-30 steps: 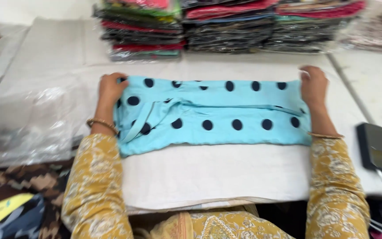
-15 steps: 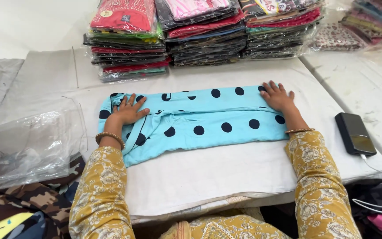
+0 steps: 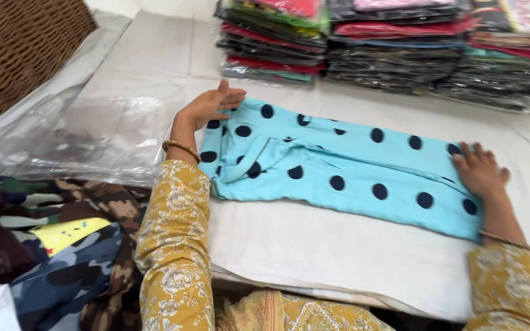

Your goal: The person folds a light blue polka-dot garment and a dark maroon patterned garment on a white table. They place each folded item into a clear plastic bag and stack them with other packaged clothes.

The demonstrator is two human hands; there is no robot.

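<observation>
Turquoise dotted garment (image 3: 351, 168) lies folded lengthwise mid-worktop, before the packed stacks (image 3: 394, 46). Since half a second ago, left hand (image 3: 211, 105) has lifted off its left end, fingers open, holding nothing. Right hand (image 3: 478, 173) stays flat on the right end; smoothing appears done on the left.

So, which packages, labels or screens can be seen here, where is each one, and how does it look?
Stacks of packed garments: along the far edge of the table, flat clear plastic packs, with red, green, pink, black and teal cloth inside.
Empty clear plastic bag: flat on the table, beside the left hand, glossy and see-through.
Labels and screens: none can be made out.
</observation>
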